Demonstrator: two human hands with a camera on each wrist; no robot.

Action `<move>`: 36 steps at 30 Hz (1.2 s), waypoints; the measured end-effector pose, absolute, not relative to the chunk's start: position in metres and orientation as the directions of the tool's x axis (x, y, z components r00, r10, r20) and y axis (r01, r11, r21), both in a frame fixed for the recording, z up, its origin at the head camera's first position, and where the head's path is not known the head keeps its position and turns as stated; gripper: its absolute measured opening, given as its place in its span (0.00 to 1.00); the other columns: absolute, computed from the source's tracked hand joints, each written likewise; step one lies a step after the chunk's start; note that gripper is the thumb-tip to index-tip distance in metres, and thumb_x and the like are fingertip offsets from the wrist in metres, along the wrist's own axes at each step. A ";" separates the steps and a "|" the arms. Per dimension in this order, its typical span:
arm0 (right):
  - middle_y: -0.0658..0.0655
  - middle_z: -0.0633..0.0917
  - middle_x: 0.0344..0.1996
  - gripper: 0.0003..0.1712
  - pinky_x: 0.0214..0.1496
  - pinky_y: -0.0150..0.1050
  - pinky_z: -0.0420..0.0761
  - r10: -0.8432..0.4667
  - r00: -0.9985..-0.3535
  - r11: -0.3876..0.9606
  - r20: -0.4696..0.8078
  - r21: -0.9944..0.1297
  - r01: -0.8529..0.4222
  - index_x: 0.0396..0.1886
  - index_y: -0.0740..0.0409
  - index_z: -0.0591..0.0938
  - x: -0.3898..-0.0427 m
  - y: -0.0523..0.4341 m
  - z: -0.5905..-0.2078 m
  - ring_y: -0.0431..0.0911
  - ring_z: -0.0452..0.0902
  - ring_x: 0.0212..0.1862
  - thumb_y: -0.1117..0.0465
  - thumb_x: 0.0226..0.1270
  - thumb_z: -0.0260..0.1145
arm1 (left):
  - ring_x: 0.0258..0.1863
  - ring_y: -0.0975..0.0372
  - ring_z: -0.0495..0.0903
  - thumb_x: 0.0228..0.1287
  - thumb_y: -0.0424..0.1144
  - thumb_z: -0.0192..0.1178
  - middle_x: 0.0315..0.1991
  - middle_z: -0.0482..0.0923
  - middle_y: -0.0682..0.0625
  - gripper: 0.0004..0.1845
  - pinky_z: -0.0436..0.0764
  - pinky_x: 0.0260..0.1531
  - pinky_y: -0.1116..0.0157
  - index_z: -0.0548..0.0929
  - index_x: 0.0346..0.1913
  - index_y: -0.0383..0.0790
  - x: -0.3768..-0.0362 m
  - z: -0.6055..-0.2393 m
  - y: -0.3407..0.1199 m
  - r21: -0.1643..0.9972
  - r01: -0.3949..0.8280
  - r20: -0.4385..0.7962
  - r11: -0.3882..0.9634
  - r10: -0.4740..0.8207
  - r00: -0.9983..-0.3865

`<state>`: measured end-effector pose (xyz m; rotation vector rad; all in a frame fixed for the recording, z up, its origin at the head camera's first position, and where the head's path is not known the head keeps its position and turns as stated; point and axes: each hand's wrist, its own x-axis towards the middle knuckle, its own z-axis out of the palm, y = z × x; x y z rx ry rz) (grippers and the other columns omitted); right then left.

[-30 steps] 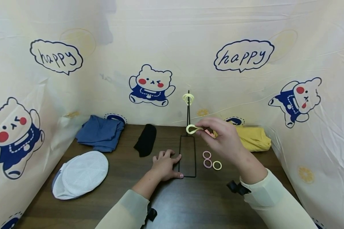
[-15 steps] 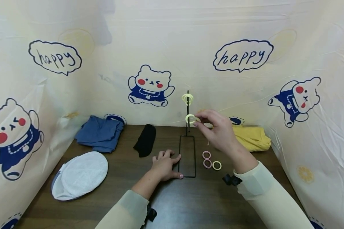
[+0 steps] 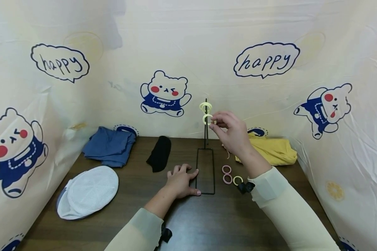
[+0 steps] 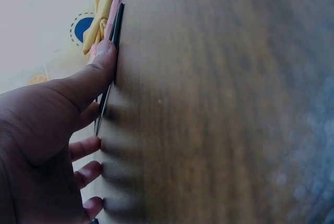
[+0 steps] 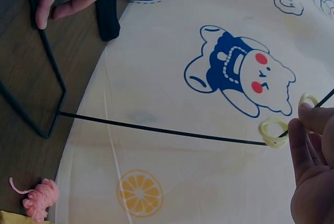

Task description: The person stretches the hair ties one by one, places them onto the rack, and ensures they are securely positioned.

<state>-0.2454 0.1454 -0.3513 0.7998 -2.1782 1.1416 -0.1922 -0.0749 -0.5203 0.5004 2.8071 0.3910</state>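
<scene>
A black wire stand has a flat rectangular base (image 3: 205, 171) on the brown table and a thin upright rod (image 3: 206, 134). One yellow hair tie (image 3: 205, 106) hangs near the rod's top. My right hand (image 3: 214, 122) pinches a second yellow hair tie (image 3: 207, 119) against the rod just below it; the right wrist view shows this tie (image 5: 273, 130) around the rod (image 5: 172, 128) beside my fingertips (image 5: 305, 140). My left hand (image 3: 182, 181) rests flat on the table, with its thumb (image 4: 99, 70) pressed on the base wire (image 4: 114, 41). Two pink ties (image 3: 227, 174) and one yellow tie (image 3: 237, 180) lie right of the base.
Blue folded cloth (image 3: 110, 144) and a black sock (image 3: 159, 153) lie at the back left, and a white mesh cap (image 3: 88, 191) at the front left. A yellow cloth (image 3: 274, 150) and a small pink yarn ball (image 5: 39, 198) lie at the back right. Printed fabric walls enclose the table.
My right hand has risen along the rod with the yellow tie, from near the base to just under the top tie. The left hand has stayed put.
</scene>
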 end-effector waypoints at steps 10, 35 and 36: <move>0.59 0.79 0.57 0.17 0.54 0.38 0.83 -0.188 -0.731 0.464 0.657 -0.596 -0.655 0.52 0.68 0.86 -0.267 0.136 -0.352 0.48 0.85 0.48 0.72 0.63 0.75 | 0.73 0.42 0.56 0.54 0.72 0.69 0.79 0.56 0.50 0.51 0.61 0.60 0.41 0.63 0.80 0.65 -0.193 -0.519 -0.074 0.305 0.291 -0.216 0.907 0.363 -0.906; 0.60 0.80 0.59 0.22 0.55 0.42 0.84 -0.227 -0.716 0.440 0.660 -0.586 -0.680 0.57 0.65 0.84 -0.252 0.160 -0.375 0.52 0.84 0.52 0.71 0.63 0.76 | 0.73 0.42 0.56 0.54 0.72 0.69 0.79 0.57 0.49 0.50 0.60 0.61 0.41 0.64 0.80 0.65 -0.192 -0.518 -0.074 0.309 0.286 -0.214 0.907 0.360 -0.908; 0.60 0.81 0.58 0.22 0.55 0.43 0.84 -0.228 -0.709 0.432 0.667 -0.583 -0.688 0.57 0.65 0.84 -0.250 0.162 -0.376 0.52 0.84 0.51 0.72 0.63 0.76 | 0.73 0.42 0.56 0.54 0.72 0.69 0.79 0.57 0.49 0.50 0.60 0.61 0.41 0.64 0.80 0.65 -0.192 -0.518 -0.074 0.309 0.287 -0.214 0.907 0.360 -0.908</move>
